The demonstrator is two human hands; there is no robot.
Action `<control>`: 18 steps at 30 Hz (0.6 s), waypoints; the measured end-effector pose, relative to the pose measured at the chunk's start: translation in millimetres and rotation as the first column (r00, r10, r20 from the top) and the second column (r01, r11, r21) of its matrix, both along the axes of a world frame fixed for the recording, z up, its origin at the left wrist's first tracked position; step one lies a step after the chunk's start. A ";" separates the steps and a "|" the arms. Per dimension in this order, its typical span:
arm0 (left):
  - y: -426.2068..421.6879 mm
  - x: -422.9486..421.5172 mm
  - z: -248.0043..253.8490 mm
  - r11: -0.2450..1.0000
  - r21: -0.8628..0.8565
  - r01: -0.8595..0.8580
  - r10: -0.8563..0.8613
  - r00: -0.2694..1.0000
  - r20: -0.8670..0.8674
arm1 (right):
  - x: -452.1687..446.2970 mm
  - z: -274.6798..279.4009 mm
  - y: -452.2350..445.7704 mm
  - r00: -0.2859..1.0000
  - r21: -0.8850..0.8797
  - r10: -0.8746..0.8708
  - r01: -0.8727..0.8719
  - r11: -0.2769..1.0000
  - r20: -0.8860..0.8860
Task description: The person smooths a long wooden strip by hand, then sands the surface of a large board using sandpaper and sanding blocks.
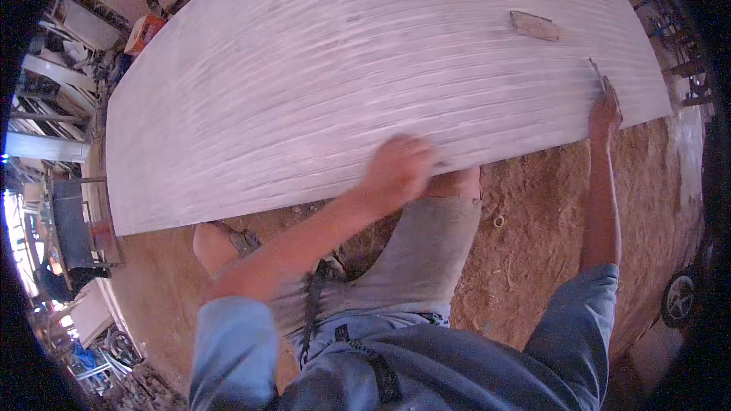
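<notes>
A large whitish panel [304, 91], streaked with long thin lines, spreads out in front of me. My left hand [400, 171] is blurred and closed above its near edge; a small dark tip shows by the fingers, but I cannot make out what it belongs to. Over at the right end, my right hand [605, 116] is wrapped round a thin scraper-like tool [599, 76], its blade edge-on and pointing away from me. Beyond that hand a flat brownish rectangular piece [534, 26] with a dark edge lies on the panel.
Brown dirt ground [525, 228] shows below the panel, with a small ring [499, 221] on it. My legs are under the near edge. Stacked boards and scrap [68, 84] crowd the left side. A spoked wheel [678, 297] stands at the lower right.
</notes>
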State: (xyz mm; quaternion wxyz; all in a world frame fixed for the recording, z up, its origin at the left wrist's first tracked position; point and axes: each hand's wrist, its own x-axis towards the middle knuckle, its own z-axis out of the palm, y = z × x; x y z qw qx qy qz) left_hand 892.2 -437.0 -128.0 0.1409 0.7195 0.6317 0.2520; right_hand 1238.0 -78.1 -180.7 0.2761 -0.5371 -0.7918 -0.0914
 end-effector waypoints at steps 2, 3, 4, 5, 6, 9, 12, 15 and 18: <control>53.1 47.1 -8.7 0.981 0.191 0.014 -0.018 1.000 0.017 | -2.5 0.4 2.6 0.999 -0.011 -0.047 0.047 0.999 0.014; 67.5 56.1 -7.8 0.979 0.199 0.046 -0.046 0.999 -0.006 | -3.8 -0.9 5.0 0.994 -0.029 -0.101 0.102 0.994 0.028; 62.5 51.0 -3.2 0.977 0.211 0.038 -0.037 0.999 -0.010 | 1.0 -7.9 12.2 0.995 -0.017 -0.092 0.093 0.996 0.023; 49.2 43.5 2.7 0.989 0.143 0.030 -0.029 1.000 -0.011 | 10.2 -19.4 22.7 0.985 -0.086 -0.007 -0.008 0.996 -0.170; 31.8 31.9 8.0 0.997 0.073 0.025 -0.024 1.000 -0.012 | 9.4 -18.8 21.9 0.963 -0.114 0.032 -0.064 0.991 -0.267; -77.4 -56.1 4.2 0.990 0.114 -0.084 0.099 0.986 -0.131 | 0.9 -2.6 4.0 0.997 -0.010 0.033 -0.033 0.999 -0.064; -149.5 -116.8 16.3 0.990 0.044 -0.136 0.142 0.972 -0.189 | 5.4 -9.6 4.7 0.976 0.149 0.200 -0.186 0.971 -0.082; -128.6 -101.1 18.2 0.985 -0.090 -0.146 0.127 0.973 -0.192 | 1.9 -2.6 0.4 0.987 0.098 0.158 -0.155 0.983 -0.031; -23.9 -14.3 1.7 0.996 0.071 -0.058 0.061 0.997 -0.046 | -9.4 -0.8 -4.0 0.948 -0.020 0.101 -0.112 0.993 -0.302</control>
